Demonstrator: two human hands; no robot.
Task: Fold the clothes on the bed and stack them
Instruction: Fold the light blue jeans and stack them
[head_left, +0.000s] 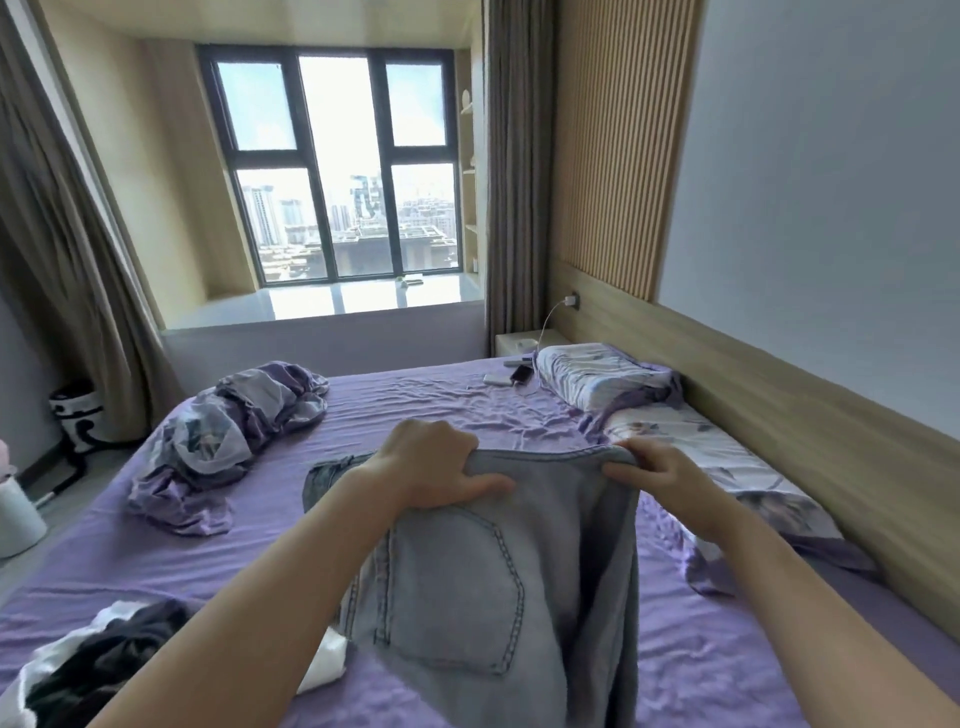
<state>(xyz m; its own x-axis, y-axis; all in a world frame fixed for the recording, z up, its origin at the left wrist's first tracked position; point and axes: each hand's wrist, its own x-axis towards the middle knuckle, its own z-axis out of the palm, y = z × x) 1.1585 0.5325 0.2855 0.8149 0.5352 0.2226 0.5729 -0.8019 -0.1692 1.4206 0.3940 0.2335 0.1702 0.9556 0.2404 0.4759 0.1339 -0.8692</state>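
You hold the light denim jeans (467, 587) up over the purple bed (234, 535), at 6 o'clock of the view, waistband uppermost and a back pocket facing you. Your left hand (431, 462) grips the waistband at one end, fingers curled over the hem; your right hand (660, 473) pinches the other end, at 3 o'clock of the left. To do this step well, I judge you should pull the waistband taut, let the legs hang straight, then lay the pair flat before folding leg over leg.

Count: one pair of jeans in hand; one darker denim piece (327, 475) lying behind your left wrist; one black-and-white heap (78, 660) at 8 o'clock, its number of garments unclear; one crumpled quilt (223, 431) at 10 o'clock; two pillows (597, 376) at 2 o'clock.
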